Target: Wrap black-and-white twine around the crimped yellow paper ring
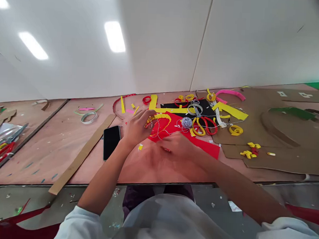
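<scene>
My left hand (139, 127) is over a red paper sheet (201, 145), its fingers at the end of a ruffled yellow paper strip (159, 117). Black-and-white twine (159, 132) loops from that strip across the sheet to a twine ball (186, 122). My right hand (174, 148) lies just below, at the sheet's near edge, with its fingertips pinched together. Anything between them is hidden. Yellow-and-red handled scissors (204, 125) lie to the right of the ball, on a black sheet (192, 108).
A black phone (111, 142) lies left of my hands, beside a long cardboard strip (79, 158) and a tape roll (89, 117). Large brown cardboard cutouts (254, 138) cover the table's right side. Paper scraps and curls lie around. The near table edge (156, 183) runs below my wrists.
</scene>
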A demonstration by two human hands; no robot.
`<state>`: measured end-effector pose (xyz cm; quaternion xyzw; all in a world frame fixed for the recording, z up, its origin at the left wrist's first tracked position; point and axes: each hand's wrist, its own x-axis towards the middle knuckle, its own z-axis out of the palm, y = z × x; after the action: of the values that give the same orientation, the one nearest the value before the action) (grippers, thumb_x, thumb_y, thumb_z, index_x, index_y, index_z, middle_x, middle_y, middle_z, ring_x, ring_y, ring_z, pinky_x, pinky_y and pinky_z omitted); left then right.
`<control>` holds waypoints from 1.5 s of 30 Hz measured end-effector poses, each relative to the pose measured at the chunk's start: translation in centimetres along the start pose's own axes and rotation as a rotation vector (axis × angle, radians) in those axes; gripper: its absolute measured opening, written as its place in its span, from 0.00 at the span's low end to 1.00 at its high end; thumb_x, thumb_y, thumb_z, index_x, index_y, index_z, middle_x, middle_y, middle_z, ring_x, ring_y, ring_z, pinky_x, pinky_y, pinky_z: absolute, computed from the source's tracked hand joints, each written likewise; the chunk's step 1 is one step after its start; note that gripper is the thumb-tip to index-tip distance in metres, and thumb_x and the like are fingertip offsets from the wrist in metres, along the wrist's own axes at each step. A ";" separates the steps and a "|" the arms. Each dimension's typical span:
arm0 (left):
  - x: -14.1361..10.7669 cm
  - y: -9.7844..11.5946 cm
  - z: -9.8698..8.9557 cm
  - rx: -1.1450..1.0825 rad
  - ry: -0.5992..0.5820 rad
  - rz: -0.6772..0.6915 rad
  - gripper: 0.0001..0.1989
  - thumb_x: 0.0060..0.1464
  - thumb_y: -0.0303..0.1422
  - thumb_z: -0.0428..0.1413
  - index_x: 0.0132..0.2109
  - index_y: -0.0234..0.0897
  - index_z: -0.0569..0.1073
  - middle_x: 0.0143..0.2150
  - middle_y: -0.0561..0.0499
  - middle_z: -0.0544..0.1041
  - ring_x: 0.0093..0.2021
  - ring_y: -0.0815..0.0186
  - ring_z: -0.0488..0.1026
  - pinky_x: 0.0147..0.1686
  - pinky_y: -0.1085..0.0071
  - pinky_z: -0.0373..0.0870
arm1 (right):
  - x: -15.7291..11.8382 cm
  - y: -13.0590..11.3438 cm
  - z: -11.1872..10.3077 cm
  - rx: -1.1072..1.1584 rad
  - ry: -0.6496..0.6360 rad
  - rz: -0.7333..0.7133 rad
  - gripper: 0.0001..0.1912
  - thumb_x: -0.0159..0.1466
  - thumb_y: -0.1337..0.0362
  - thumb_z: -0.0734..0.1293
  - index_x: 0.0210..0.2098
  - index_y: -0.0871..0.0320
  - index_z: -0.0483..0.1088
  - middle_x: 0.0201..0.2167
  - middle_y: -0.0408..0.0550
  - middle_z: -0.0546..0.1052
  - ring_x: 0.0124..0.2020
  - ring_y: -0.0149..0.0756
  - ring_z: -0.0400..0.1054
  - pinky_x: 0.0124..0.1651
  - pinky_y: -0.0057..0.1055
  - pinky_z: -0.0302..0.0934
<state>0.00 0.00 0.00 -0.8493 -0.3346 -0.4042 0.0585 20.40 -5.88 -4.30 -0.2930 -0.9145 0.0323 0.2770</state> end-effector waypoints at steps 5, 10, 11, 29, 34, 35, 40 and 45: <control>0.0 0.1 0.4 -0.184 -0.029 -0.219 0.10 0.59 0.30 0.62 0.49 0.39 0.75 0.41 0.50 0.83 0.35 0.68 0.76 0.34 0.72 0.71 | 0.1 3.1 -0.6 0.045 0.464 0.303 0.13 0.71 0.61 0.62 0.50 0.56 0.75 0.37 0.49 0.80 0.36 0.37 0.73 0.38 0.32 0.63; 0.0 0.8 0.3 -0.333 -0.089 -0.290 0.10 0.57 0.33 0.64 0.46 0.39 0.76 0.44 0.49 0.82 0.30 0.72 0.69 0.29 0.73 0.66 | 0.3 3.9 -0.9 0.155 0.395 0.394 0.22 0.71 0.51 0.65 0.60 0.53 0.71 0.56 0.57 0.75 0.59 0.50 0.68 0.60 0.47 0.65; 0.0 0.8 0.3 -0.367 -0.092 -0.289 0.10 0.57 0.33 0.64 0.46 0.39 0.77 0.43 0.49 0.82 0.29 0.73 0.67 0.28 0.74 0.65 | 0.3 4.0 -0.9 0.226 0.364 0.389 0.21 0.72 0.51 0.64 0.59 0.52 0.71 0.55 0.56 0.76 0.58 0.49 0.69 0.59 0.46 0.65; 0.7 0.0 0.0 -0.518 0.250 -0.394 0.04 0.53 0.29 0.65 0.37 0.39 0.78 0.35 0.52 0.79 0.31 0.72 0.69 0.26 0.77 0.66 | -0.1 4.0 -1.2 0.492 0.283 0.595 0.18 0.68 0.49 0.66 0.48 0.55 0.75 0.40 0.48 0.80 0.36 0.39 0.70 0.39 0.33 0.60; 0.5 1.4 0.0 -0.550 0.537 -0.302 0.06 0.57 0.31 0.64 0.39 0.41 0.75 0.35 0.53 0.79 0.29 0.71 0.73 0.25 0.74 0.67 | 0.0 3.9 -1.4 0.451 0.233 0.598 0.20 0.69 0.46 0.65 0.47 0.55 0.75 0.32 0.45 0.77 0.28 0.35 0.65 0.35 0.33 0.56; 0.3 1.8 0.1 -0.560 0.552 -0.279 0.06 0.57 0.31 0.64 0.40 0.42 0.75 0.36 0.53 0.79 0.30 0.71 0.74 0.26 0.73 0.69 | 0.0 3.9 -1.3 0.452 0.239 0.604 0.20 0.69 0.46 0.66 0.47 0.55 0.74 0.33 0.46 0.78 0.29 0.35 0.66 0.36 0.33 0.57; -1.3 2.7 1.1 -0.526 0.269 -0.132 0.06 0.59 0.29 0.62 0.44 0.41 0.77 0.36 0.51 0.80 0.30 0.70 0.75 0.27 0.73 0.71 | 0.1 3.9 -0.9 0.480 0.358 0.656 0.17 0.68 0.49 0.66 0.46 0.54 0.73 0.43 0.50 0.81 0.41 0.42 0.73 0.42 0.36 0.63; -2.5 3.4 1.8 -0.520 0.044 -0.014 0.09 0.57 0.23 0.58 0.44 0.38 0.76 0.36 0.50 0.81 0.25 0.75 0.69 0.23 0.78 0.65 | 0.3 4.1 -0.3 0.602 0.438 0.724 0.15 0.67 0.48 0.66 0.42 0.54 0.69 0.39 0.49 0.79 0.41 0.42 0.74 0.41 0.36 0.66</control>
<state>2.14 -3.20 -2.45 -0.8245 -0.2238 -0.4954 -0.1572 22.48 -2.33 -4.81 -0.4980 -0.6253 0.3256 0.5050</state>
